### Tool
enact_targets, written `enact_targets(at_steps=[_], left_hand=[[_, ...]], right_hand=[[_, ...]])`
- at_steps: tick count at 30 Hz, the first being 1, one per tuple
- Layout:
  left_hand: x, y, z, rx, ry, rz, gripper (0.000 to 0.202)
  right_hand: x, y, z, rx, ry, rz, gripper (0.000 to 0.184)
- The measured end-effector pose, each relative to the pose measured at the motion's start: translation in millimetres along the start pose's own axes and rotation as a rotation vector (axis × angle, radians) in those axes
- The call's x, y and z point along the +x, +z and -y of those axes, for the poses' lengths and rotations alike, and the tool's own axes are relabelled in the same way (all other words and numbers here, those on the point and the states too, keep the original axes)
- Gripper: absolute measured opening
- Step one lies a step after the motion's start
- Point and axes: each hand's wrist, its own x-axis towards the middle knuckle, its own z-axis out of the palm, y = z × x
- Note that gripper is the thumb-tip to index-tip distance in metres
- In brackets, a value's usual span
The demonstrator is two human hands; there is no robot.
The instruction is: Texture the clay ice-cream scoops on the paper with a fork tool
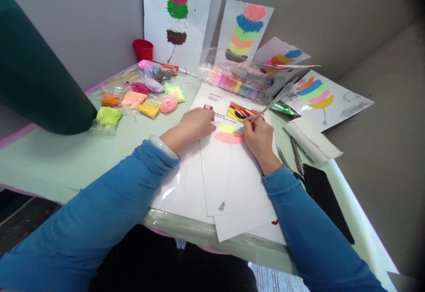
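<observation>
Right hand (260, 136): fingers gripping metal fork (279, 101) low on handle, likely for fine control; tines lying over border of yellow patch (227, 127) and pink patch (228, 138), contact hard to tell

Left hand (195, 126): fingers parted, gripping nothing visible, resting at upper left edge of sheet (217, 172), probably bracing it

Smooth white sheet lying between hands, on papers over counter (66, 159); patches looking matte, doughy

Lumpy colored packets (149, 107) sitting left in crinkly plastic

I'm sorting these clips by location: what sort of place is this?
Probably a craft corner: clear plastic bags of bright, clay-like material, white sheets with stacked coloured patches, and a silver metal fork in the right hand suggest it.
</observation>
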Motion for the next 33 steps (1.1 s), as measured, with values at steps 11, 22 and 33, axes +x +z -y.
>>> enact_targets(at_steps=[11, 22, 33], left_hand=[[1.1, 2.0, 1.2, -0.002, 0.005, -0.009, 0.029], [-0.3, 0.8, 0.7, -0.009, 0.002, -0.007, 0.029], [1.3, 1.8, 1.6, -0.016, 0.0, 0.007, 0.031]], right_hand=[[-1.1, -0.9, 0.5, 0.127, -0.013, -0.018, 0.027], [-0.7, -0.6, 2.8, 0.084, -0.031, 0.036, 0.024], [0.2, -1.4, -0.8, 0.003, 0.013, -0.017, 0.027]])
